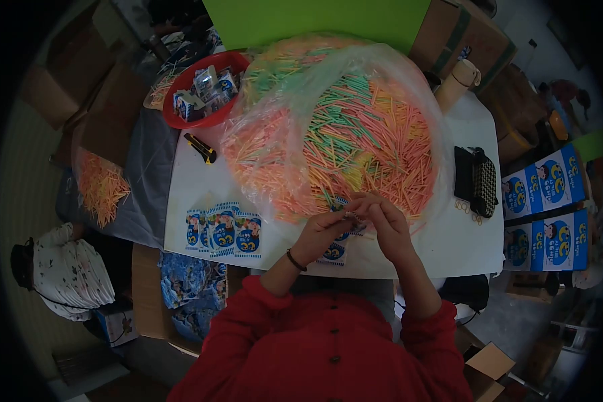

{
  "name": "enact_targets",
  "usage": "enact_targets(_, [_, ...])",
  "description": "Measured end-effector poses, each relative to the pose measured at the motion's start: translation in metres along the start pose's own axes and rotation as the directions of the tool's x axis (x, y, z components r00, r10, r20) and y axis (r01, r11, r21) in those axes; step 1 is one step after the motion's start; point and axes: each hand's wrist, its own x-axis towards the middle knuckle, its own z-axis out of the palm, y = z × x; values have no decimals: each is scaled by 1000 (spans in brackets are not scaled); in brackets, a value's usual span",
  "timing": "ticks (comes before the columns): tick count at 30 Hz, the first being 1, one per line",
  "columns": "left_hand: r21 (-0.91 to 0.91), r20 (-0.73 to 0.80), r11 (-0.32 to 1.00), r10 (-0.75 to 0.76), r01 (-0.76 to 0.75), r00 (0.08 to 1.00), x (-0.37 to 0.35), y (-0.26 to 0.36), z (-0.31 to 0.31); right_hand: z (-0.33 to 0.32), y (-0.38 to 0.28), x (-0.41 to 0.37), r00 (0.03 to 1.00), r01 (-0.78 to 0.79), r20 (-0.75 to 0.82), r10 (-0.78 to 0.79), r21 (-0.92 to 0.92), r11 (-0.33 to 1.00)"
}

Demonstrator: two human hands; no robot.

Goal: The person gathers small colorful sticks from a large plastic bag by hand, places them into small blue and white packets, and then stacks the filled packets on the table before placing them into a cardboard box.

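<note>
Both hands are close together at the table's front middle, by the lower edge of a large clear bag (429, 134) full of pink, green, yellow and orange sticks (345, 127). My left hand (323, 231) is closed, its fingertips on the top of a small blue and white packet (333, 253). My right hand (386, 224) has its fingers bent together at the same spot, touching something too small to make out. More blue and white packets (222, 231) lie overlapping on the white table (197, 181) to the left.
A red basket (181, 120) of packets and a yellow-black cutter (201, 149) are at the left. A beige bottle (457, 85), a black pouch (484, 182) and blue boxes (546, 241) are at the right. Another person (70, 271) is at far left, beside a carton (149, 295).
</note>
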Motion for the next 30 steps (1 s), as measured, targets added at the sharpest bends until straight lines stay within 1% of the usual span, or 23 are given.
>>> enact_targets(4, [-36, -9, 999, -20, 20, 1000, 2, -3, -1, -7, -5, 6, 985, 25, -174, -12, 68, 997])
enact_targets(5, [-40, -3, 999, -20, 20, 1000, 0, -4, -1, -14, -7, 7, 945, 71, -328, -4, 194, 978])
enact_targets(6, [-276, -69, 961, 12, -30, 998, -5, 1, 1, -23, -9, 6, 881, 136, -473, 27, 305, 943])
enact_targets(7, [-492, -139, 866, 23, -89, 990, -11, 5, 0, -37, -9, 4, 877, 132, -480, 29, 298, 945])
enact_targets(8, [-500, -131, 862, 17, -81, 991, -19, 9, -4, -53, -7, 1, 859, 86, -512, 15, 174, 981])
enact_targets(9, [-415, -186, 902, 45, -120, 982, -29, 15, -15, -68, -4, -4, 841, 36, -541, -4, 49, 998])
enact_targets(10, [-323, -236, 934, 80, -156, 968, -40, 22, -27, -80, -1, -11, 837, 35, -547, -5, 45, 998])
enact_targets(12, [-58, -388, 981, 148, -185, 910, -67, 36, -52, -99, 4, -20, 894, -228, -447, 22, -414, 881])
enact_targets(13, [8, -471, 994, 97, -105, 877, -80, 55, -58, -99, 3, -23, 894, -232, -448, 24, -415, 880])
enact_targets(14, [66, -552, 998, 52, -18, 832, -91, 71, -64, -97, 1, -28, 933, -265, -358, 41, -604, 752])
enact_targets(15, [203, -608, 979, 122, 6, 784, -99, 74, -79, -95, 0, -32, 960, -264, -269, 82, -763, 589])
enact_targets(16, [335, -650, 941, 199, 41, 733, -107, 76, -93, -93, 1, -32, 959, -267, -269, 87, -761, 591])
enact_targets(17, [336, -651, 941, 197, 45, 733, -114, 76, -111, -91, 2, -32, 993, -114, -97, 61, -871, 478])
enact_targets(18, [504, -682, 846, 266, 175, 681, -116, 80, -123, -88, 2, -31, 995, 57, 82, 55, -934, 352])
enact_targets(19, [636, -692, 708, 346, 308, 633, -117, 82, -131, -85, 5, -29, 995, 59, 83, 52, -933, 354])
enact_targets(20, [638, -691, 706, 351, 306, 632, -118, 80, -133, -84, 9, -26, 986, 120, 146, 75, -953, 280])
enact_targets(21, [855, -512, 294, 613, 428, 602, -111, 89, -121, -82, 13, -23, 973, 181, 206, 103, -962, 205])
enact_targets(22, [833, -227, -176, 757, 525, 613, -103, 93, -110, -79, 17, -18, 974, 180, 203, 100, -962, 204])
enact_targets(23, [834, -222, -179, 757, 522, 615, -97, 89, -104, -76, 21, -13, 965, 213, 242, 100, -947, 240])
enact_targets(25, [973, -150, -32, 672, 231, 725, -86, 74, -89, -69, 24, -3, 953, 247, 285, 102, -927, 281])
enact_targets(27, [997, -78, 47, 565, 62, 821, -64, 56, -56, -64, 21, 6, 956, 273, 291, 18, -914, 301])
enact_targets(29, [991, -58, 133, 413, 2, 909, -44, 41, -24, -58, 22, 8, 952, 283, 302, 44, -927, 247])
enact_targets(30, [991, -63, 135, 415, 7, 908, -34, 35, -12, -56, 23, 8, 949, 288, 306, 76, -938, 193])
